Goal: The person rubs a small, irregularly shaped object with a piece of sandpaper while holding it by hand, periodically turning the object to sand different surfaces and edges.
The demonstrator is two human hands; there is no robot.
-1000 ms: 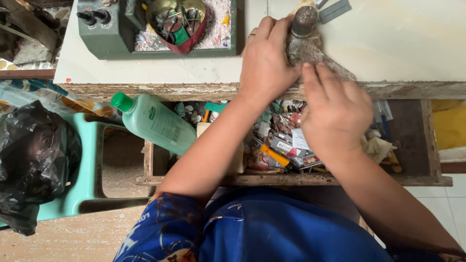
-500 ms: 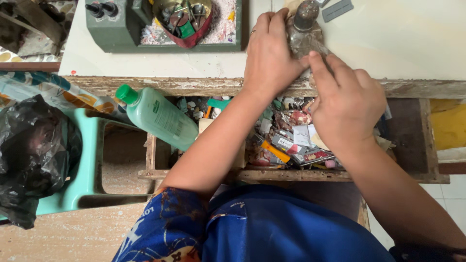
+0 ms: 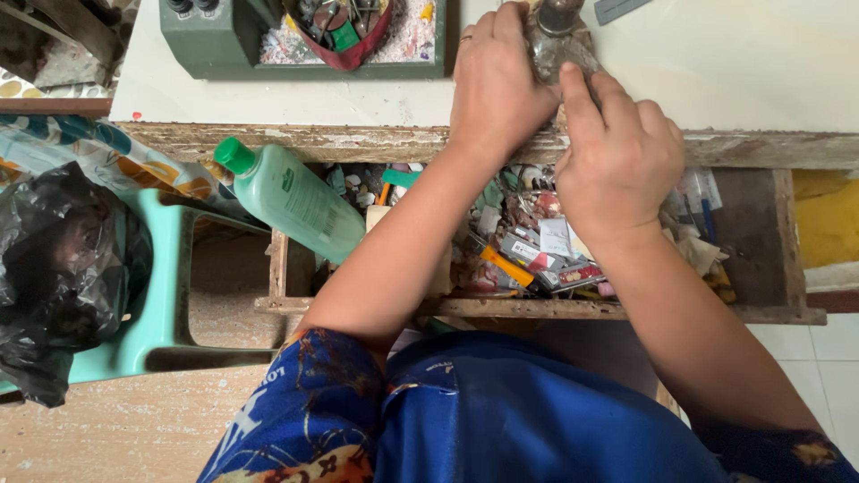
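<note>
White worktop [image 3: 716,72], green bottle [image 3: 295,199], cluttered drawer [image 3: 761,233]

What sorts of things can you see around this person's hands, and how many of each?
Hands: 2, left hand and right hand, both on a grimy metal object
Green bottle: 1
Open wooden drawer of small clutter: 1
Teal plastic stool: 1
Black plastic bag: 1
Green tray: 1
Total: 8
</note>
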